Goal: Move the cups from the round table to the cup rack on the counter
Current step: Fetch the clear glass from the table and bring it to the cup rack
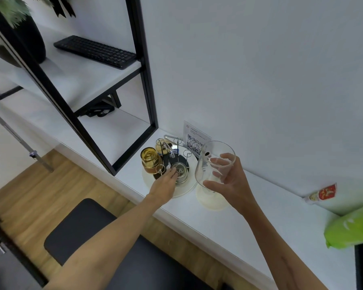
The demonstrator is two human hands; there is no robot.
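Observation:
A wire cup rack [177,145] stands on a round white base [187,190] on the white counter [260,216]. Two amber cups [150,160] hang upside down on its left pegs. My left hand [165,183] grips a small clear cup [180,171] sitting over a peg at the rack's front. My right hand [226,178] holds a tall clear glass [213,162] tilted in the air, just right of the rack. The round table is out of view.
A QR-code sign [195,141] stands behind the rack. A white disc [212,198] lies under the glass. A black-framed shelf [147,80] with a keyboard [94,51] rises at left. A green bag [352,229] and a packet [321,194] lie at right. A black stool [88,229] is below.

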